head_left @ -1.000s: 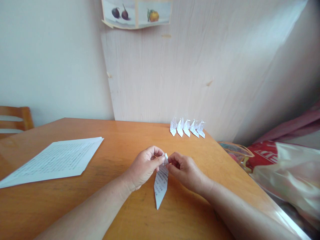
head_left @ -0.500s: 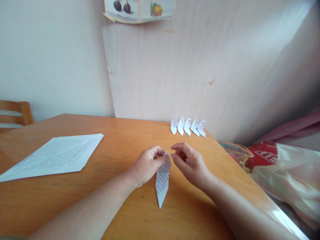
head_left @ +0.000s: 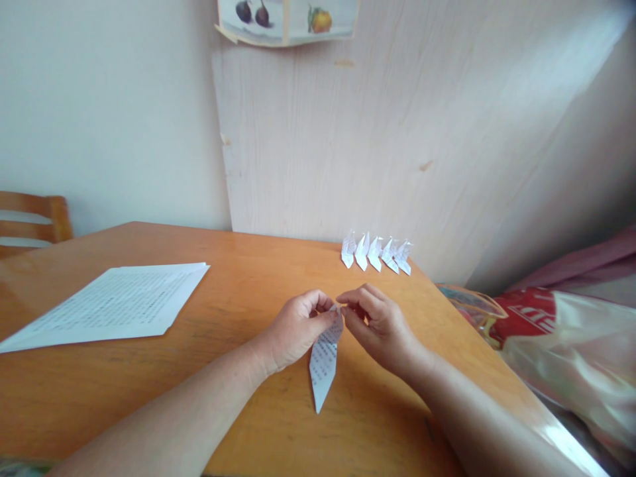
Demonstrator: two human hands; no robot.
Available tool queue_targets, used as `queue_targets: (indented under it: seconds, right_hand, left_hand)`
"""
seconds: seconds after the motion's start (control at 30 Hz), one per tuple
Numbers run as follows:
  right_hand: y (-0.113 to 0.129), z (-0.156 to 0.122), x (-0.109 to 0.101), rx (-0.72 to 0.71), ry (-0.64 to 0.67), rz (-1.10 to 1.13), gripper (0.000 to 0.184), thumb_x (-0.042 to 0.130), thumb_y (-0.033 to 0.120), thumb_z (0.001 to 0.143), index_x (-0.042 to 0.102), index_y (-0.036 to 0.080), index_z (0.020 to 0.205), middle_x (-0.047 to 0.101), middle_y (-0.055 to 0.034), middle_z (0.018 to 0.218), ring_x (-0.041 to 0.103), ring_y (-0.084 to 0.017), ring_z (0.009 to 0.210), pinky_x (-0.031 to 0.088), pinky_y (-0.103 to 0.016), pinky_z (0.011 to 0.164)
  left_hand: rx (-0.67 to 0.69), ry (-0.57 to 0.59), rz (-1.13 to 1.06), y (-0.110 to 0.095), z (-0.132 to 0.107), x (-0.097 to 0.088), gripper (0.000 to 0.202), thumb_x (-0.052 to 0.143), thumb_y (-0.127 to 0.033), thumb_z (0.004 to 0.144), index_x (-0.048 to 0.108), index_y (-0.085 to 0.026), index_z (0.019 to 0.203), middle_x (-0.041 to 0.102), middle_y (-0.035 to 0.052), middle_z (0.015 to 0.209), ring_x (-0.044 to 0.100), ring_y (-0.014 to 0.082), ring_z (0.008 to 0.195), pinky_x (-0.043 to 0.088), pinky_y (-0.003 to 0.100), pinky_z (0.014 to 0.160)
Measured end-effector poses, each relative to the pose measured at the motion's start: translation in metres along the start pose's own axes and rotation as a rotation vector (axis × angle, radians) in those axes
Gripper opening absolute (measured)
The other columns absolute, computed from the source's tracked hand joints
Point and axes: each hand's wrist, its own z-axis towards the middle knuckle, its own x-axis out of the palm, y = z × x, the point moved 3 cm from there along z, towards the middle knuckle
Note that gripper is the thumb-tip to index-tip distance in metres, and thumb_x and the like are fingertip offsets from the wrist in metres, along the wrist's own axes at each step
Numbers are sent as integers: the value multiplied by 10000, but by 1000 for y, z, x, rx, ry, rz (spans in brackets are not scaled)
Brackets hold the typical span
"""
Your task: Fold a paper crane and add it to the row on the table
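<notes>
A narrow strip of folded printed paper [head_left: 324, 364], pointed at its lower end, stands out in front of me over the table. My left hand [head_left: 301, 328] pinches its upper part between thumb and fingers. At the paper's top tip, my right hand [head_left: 380, 324] has its thumb and index finger closed together on the edge. The exact fold under the fingertips is too small to make out. Beyond the hands, several small folded paper figures [head_left: 375, 254] stand in a row near the table's far right corner.
On the left of the wooden table [head_left: 238, 411] lies a stack of printed sheets [head_left: 114, 301]. A chair back [head_left: 34, 218] shows past it. Bags [head_left: 571, 351] sit off the table's right edge. A fruit picture [head_left: 288, 23] hangs on the wall panel behind.
My right hand has moved slightly left, and its fingertips, earlier apart from the paper, now meet its top tip. The left hand keeps its pinch. The view has shifted slightly.
</notes>
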Motion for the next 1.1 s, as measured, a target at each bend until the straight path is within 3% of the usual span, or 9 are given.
queue_targets:
  seconds: [0.37,0.77,1.1]
  right_hand:
    - [1,-3,-2,-6,25,-121,128,571,235,950,696,217,973,619,-44,875,614,-148,734,483,-268,649]
    - [5,-4,-3,-99,97,-334,228,502,269,1010,722,214,1017,669,-75,885,633,-170,781,457,-281,683]
    - [10,-7,0,-132,128,-456,285,468,288,1026,736,190,1020,639,-50,726,582,-161,634,391,-295,610]
  left_hand:
    - [-9,7,-13,2,2,-1,249,702,-393,863,621,-159,887,596,-26,735,498,94,603,383,245,599]
    - [-26,-31,-28,-1,2,-2,243,714,-385,838,615,-163,834,566,-42,696,443,85,561,353,244,560]
    - [-15,-36,-26,1,3,-3,240,708,-381,849,605,-164,848,567,-41,699,454,88,576,352,238,551]
